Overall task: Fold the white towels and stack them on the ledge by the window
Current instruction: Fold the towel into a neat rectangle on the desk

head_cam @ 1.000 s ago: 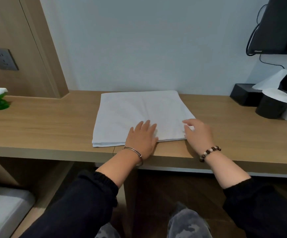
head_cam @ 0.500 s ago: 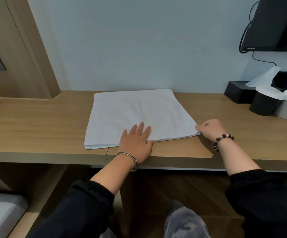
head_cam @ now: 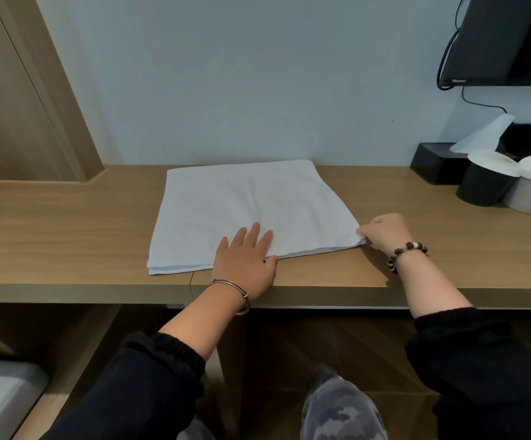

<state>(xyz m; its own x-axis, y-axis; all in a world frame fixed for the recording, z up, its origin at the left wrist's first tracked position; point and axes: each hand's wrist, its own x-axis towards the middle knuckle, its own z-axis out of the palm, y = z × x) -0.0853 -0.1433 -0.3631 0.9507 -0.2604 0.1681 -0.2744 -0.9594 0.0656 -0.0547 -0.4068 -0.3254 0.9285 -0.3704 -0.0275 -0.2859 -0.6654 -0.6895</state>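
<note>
Two long black sleeves in shot, both ending partway up the forearms: left sleeve btm left of frame w/ a gathered elastic cuff, right sleeve btm right. Left hand, just below ctr: thin silver-tone metal bangle at the wrist. Right hand, right of ctr: bead bracelet, dark brown beads w/ a few pale ones mixed in. Btm ctr, grey camo trousers, blotchy dark-on-grey print.

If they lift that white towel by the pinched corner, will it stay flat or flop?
Probably flop: the white towel is thin folded cloth, so lifted by the corner the right hand pinches, its layers would likely droop open. It might also slide on the smooth desk, perhaps why the left hand presses it.
</note>
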